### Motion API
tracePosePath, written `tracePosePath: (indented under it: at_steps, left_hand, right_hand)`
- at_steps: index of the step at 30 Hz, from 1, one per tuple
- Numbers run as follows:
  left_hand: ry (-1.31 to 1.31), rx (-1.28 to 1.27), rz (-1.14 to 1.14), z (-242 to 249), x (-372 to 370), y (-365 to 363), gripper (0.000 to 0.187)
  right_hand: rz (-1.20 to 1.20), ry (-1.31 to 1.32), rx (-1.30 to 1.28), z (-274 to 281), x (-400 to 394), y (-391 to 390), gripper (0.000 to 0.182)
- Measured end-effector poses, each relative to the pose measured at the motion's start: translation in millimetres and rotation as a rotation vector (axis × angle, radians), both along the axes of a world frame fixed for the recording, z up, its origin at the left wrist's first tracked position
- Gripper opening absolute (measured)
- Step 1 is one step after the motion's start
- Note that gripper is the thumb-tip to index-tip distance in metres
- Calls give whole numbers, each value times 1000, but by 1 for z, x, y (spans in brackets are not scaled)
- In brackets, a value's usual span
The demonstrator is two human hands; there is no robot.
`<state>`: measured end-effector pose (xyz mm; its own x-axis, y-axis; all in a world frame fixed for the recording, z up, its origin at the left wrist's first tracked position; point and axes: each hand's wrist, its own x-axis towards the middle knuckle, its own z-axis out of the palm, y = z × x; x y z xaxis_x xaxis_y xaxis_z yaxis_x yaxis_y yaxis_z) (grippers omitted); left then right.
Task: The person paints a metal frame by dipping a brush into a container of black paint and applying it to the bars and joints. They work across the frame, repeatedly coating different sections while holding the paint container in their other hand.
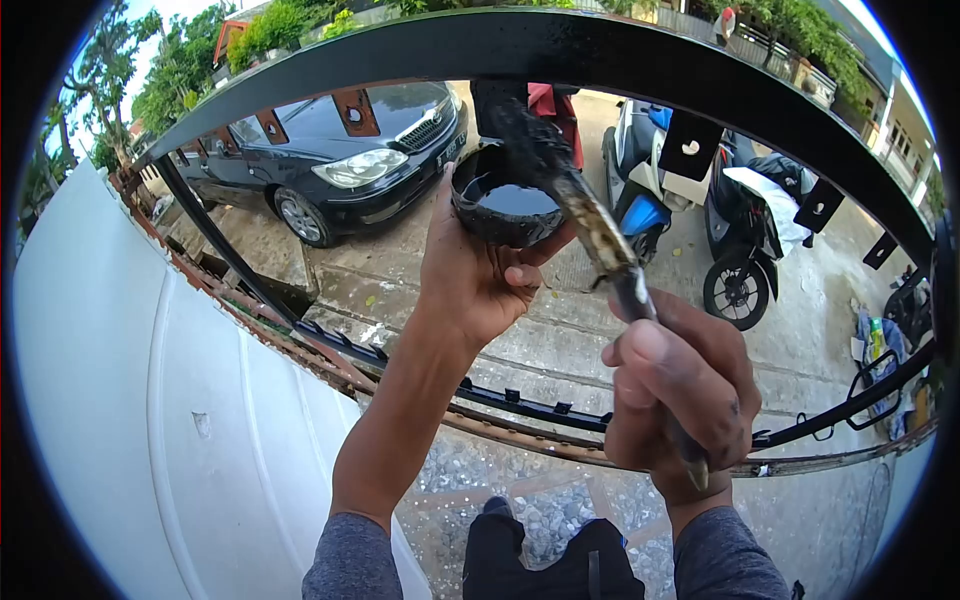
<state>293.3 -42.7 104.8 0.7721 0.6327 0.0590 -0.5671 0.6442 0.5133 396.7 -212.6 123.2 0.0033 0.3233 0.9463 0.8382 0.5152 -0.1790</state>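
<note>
My left hand (468, 285) holds up a small round bowl (500, 226) of glossy black paint, its fingers wrapped around the side and underneath. Closed around the handle of a paintbrush (608, 240) is my right hand (690, 390). The brush slants up and left, and its black, paint-coated bristles overlap the bowl's right rim and reach toward the rail. Across the top runs the black metal rail (620, 48) of a frame with small holed tabs. A tab on the left (355, 113) is rusty brown; one on the right (690, 147) is black.
A white panel (110, 330) stands at the left. Beyond the frame are a dark car (340, 165) and parked motorbikes (735, 220) on concrete paving. The frame's lower rail (535, 408) crosses in front of my legs, above a stone-patterned floor (560, 505).
</note>
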Motion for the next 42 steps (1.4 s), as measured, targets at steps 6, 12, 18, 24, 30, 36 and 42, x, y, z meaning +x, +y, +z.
tracePosePath:
  at_steps: [6,12,18,24,30,36,42]
  left_hand:
    - [-29,-23,-111,0,-4,-11,54]
    - [24,-126,-149,-6,19,-31,63]
    - [14,-178,-227,-6,43,-53,62]
    - [16,-191,-301,-7,55,-67,58]
    - [119,-205,-202,9,43,-78,56]
    - [110,-252,-196,14,20,-83,60]
    - [82,-246,-315,-7,1,-95,63]
  right_hand:
    - [-77,54,132,7,44,-10,31]
    - [-334,255,204,-18,72,-97,33]
    - [-291,125,60,8,96,-113,28]
    - [-870,68,316,4,122,-177,31]
    - [-309,18,-23,28,82,-145,42]
    - [-369,476,126,51,129,-188,21]
    - [-1142,420,403,60,198,-267,20]
